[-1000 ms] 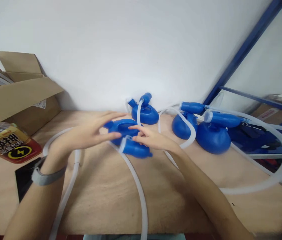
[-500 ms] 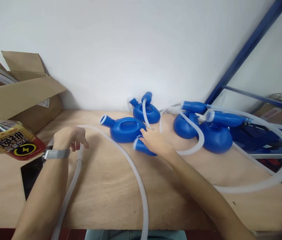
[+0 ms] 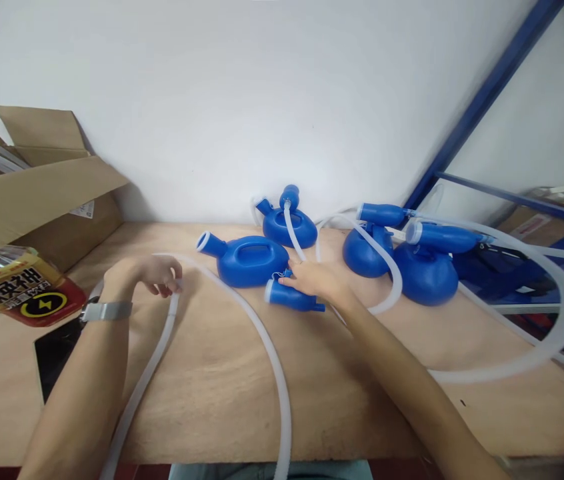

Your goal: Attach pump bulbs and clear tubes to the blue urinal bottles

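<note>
My left hand [image 3: 159, 275] pinches the upper end of a translucent white hose [image 3: 159, 347] above the tabletop; the hose runs down past the front edge. My right hand [image 3: 315, 279] reaches over a blue funnel-shaped bottle piece [image 3: 289, 297], its fingers closed on the top of it. That piece lies on its side, wide pale rim to the left, narrow spout to the right. Just behind it rests a blue plastic jug with a handle [image 3: 249, 260], its white-rimmed neck pointing left. A thin cord shows between jug and funnel piece.
Against the wall stands another blue jug [image 3: 282, 230] with its hose. Two more jugs [image 3: 425, 277] with looping hoses sit at the right. On the left are a drink bottle [image 3: 22, 283], a dark flat device [image 3: 57, 353] and a cardboard box [image 3: 47, 200]. Blue metal shelving [image 3: 512, 197] borders the right.
My left hand has shifted slightly right with the hose end. The funnel piece has come more into view, its spout now showing below my right hand. The view has moved slightly.
</note>
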`<state>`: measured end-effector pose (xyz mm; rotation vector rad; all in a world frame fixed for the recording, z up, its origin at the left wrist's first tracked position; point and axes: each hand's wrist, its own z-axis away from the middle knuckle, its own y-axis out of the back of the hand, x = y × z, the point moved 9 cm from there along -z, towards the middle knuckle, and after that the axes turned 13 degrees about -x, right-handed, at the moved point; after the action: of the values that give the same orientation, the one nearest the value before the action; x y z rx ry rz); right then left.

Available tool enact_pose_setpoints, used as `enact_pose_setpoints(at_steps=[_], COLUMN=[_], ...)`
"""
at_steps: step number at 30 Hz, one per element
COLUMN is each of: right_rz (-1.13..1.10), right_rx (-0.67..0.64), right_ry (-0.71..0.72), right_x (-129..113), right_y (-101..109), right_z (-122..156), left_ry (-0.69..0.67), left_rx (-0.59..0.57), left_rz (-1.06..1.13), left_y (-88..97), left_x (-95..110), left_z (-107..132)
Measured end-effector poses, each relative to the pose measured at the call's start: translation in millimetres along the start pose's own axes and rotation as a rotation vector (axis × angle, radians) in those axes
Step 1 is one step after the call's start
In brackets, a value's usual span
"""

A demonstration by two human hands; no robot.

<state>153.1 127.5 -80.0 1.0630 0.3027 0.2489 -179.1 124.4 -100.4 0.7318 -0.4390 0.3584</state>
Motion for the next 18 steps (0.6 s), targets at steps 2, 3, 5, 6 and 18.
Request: enact_pose_setpoints(at_steps=[2,3,5,6,18], right_rz=[-0.001,-0.003,-0.004,-0.005,-0.102], right_rx=[-0.051,-0.076,-0.115,-0.132,-0.131], right_ry=[0.019,0.035,0.073,0.094,0.327], right_x=[7,9,11,10,-20], right_y=[-2,-3,-3,-3,-1], right_z=[-7,-10,-13,-13,4], left_ry=[-0.101,-0.163,-0.300,-0.365,-0.704], left_rx=[0.052,0.076,0.124,0.149,0.783], left_rz=[0.077,0.125,0.216,0.250,0.750], left_y=[4.5,6.6,10.5,12.1,37.5], left_x=[19,30,51,61,101], left_z=[9,14,25,30,56])
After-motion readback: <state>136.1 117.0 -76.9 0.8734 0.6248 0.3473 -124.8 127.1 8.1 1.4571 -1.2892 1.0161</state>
